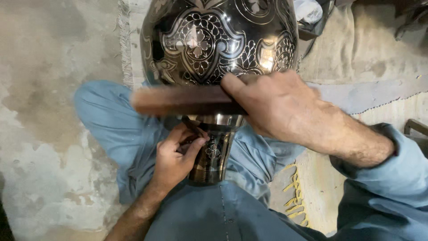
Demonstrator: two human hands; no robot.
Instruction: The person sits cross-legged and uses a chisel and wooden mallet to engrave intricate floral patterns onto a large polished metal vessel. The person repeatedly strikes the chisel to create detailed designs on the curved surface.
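Vase: a large black metal vase (218, 40) with silver engraved floral patterns lies tipped across the person's lap, its round body away from the person and its narrow neck (214, 154) pointing toward them.
Left hand: the left hand (176, 156) rests against the neck of the vase, its fingers pinched around a thin dark tool (191, 127) whose tip meets the metal just below the neck's bright band.
Right hand: the right hand (276, 105) is closed around one end of a flat reddish-brown wooden bar (183, 100), held level above the left hand; the bar looks blurred.
Bar position: it crosses in front of the lower body of the vase, just above the thin tool.
Clothing: loose blue-grey garments (120, 134) cover the folded legs under the vase.
Floor: worn, patchy grey concrete (44, 111) lies on the left.
Mat: a pale fringed woven mat (356, 49) lies on the right, under the person.
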